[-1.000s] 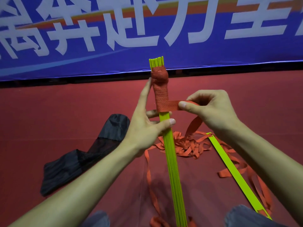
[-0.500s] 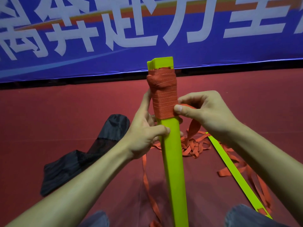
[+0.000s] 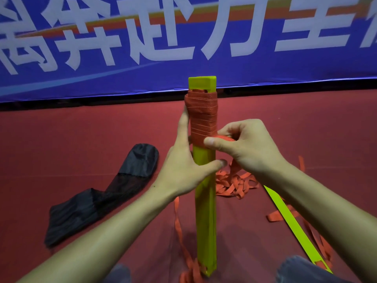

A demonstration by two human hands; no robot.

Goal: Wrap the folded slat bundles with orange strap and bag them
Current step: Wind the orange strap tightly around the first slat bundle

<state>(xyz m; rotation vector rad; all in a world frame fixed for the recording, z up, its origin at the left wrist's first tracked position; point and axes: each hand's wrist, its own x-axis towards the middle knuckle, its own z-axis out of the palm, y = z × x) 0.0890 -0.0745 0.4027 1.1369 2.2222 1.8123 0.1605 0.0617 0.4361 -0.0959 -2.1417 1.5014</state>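
Turned since a second ago, the slat bundle (image 3: 205,211) now shows its broad flat face where thin stacked edges showed before. The right hand (image 3: 244,148), which had drawn the orange strap (image 3: 202,117) out sideways, has closed in against the winding.

The bundle stands upright on the red floor (image 3: 61,139) between the person's knees, its foot among loose strap. The left hand (image 3: 183,166) keeps a firm grip on it just below the winding, thumb laid across the front face and index finger stretched up the left edge of the wrap. The right hand's grip is a narrow pinch, thumb and forefinger holding the strap at the lowest turn.

Wrapping looks to be in its early stretch. A tight band of overlapping turns covers only the upper part, with the tip bare above and most of the length bare below. A tangled heap of strap (image 3: 234,184) lies on the floor just behind the hands, so plenty seems left to wind. A single loose slat (image 3: 285,215) lies flat to the right, with strap around it. The black bag (image 3: 98,201) lies limp at left, well apart from the bundle, and bagging has not begun.

The slats look like smooth, rigid lime-yellow plastic with square corners. The strap is flat woven webbing with a fine ribbed surface. The bag is thin dark fabric, part of it mesh, crumpled where it lies. A blue banner (image 3: 285,68) with white characters hangs behind.
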